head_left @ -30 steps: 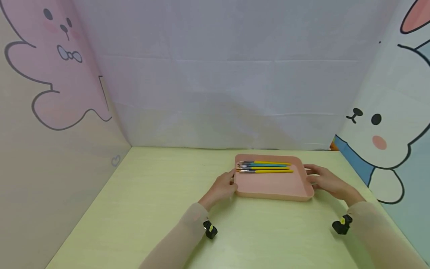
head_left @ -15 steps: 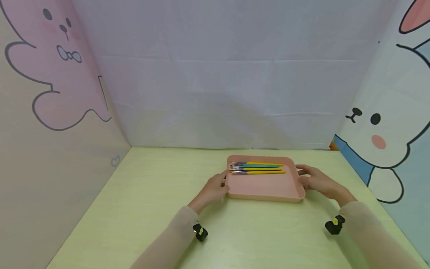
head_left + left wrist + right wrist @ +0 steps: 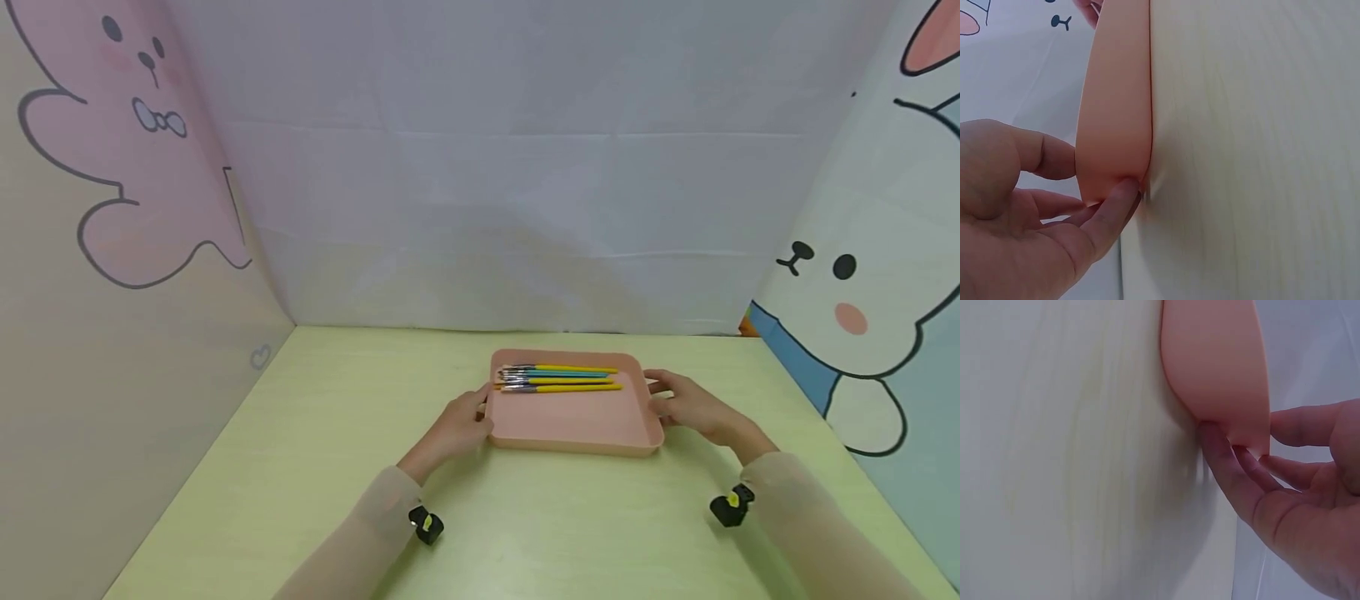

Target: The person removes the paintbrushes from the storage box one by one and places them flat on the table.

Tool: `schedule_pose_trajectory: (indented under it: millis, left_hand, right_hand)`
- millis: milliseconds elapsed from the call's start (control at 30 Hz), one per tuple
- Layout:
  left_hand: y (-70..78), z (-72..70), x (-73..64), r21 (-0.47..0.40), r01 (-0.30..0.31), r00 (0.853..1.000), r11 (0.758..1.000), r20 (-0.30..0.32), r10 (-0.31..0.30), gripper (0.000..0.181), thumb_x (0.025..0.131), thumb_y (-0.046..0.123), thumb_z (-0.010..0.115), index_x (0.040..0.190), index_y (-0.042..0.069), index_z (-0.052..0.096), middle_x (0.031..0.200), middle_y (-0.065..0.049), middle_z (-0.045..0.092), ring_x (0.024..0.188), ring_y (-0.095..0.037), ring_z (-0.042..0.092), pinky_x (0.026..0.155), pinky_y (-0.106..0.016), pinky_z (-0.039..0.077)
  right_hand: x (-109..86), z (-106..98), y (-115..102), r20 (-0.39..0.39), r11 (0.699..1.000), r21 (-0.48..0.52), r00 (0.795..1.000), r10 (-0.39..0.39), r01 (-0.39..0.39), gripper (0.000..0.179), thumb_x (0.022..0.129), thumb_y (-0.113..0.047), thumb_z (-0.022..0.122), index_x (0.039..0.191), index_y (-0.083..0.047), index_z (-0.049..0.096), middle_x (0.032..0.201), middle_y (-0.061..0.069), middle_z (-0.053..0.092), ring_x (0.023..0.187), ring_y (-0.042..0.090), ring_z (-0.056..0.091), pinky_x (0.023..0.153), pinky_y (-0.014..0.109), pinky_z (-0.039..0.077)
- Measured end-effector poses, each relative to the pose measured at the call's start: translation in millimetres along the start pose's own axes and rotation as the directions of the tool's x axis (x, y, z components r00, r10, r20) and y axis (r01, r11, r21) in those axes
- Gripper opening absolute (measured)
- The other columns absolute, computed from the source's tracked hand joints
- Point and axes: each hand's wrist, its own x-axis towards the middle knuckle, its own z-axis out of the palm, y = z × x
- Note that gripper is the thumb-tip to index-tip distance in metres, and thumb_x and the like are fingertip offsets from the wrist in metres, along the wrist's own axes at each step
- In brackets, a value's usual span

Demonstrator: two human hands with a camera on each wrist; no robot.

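A shallow pink tray (image 3: 577, 423) lies low over the table, with several paintbrushes (image 3: 577, 387) side by side along its far half. Most brush handles are yellow, one is teal, and the bristle ends point left. My left hand (image 3: 453, 427) grips the tray's left end; in the left wrist view its thumb is at the rim and fingertips press the tray's outer wall (image 3: 1113, 100). My right hand (image 3: 699, 408) holds the opposite end. The right wrist view has its fingertips (image 3: 1213, 434) at the lower edge and the thumb against the rim.
The pale yellow-green table (image 3: 285, 475) stretches out left of the tray and in front of it. A white cloth wall (image 3: 510, 208) closes the back. Side walls carry a pink cartoon figure (image 3: 172, 208) on the left and a white rabbit (image 3: 885, 308) on the right.
Both hands have moved the tray leftward and slightly toward me, the paintbrushes riding along in it. The grip at each end looks the same.
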Motion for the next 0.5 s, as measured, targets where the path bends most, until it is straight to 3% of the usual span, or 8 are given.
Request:
schedule_pose_trajectory:
  millis: [500]
  left_hand:
    - [-12.0, -14.2, -20.8, -0.010, 0.023, 1.000, 1.000, 0.013, -0.023, 0.068, 0.104, 0.005, 0.054, 0.168, 0.006, 0.029, 0.157, -0.023, 0.049, 0.133, -0.038, 0.060, 0.098, -0.047, 0.057]
  right_hand:
    - [-1.2, 20.0, -12.0, 0.018, 1.000, 0.010, 1.000, -0.009, 0.009, 0.071, 0.106, -0.008, 0.056, 0.163, 0.011, 0.019, 0.156, 0.039, 0.037, 0.124, 0.040, 0.063, 0.098, 0.048, 0.059]
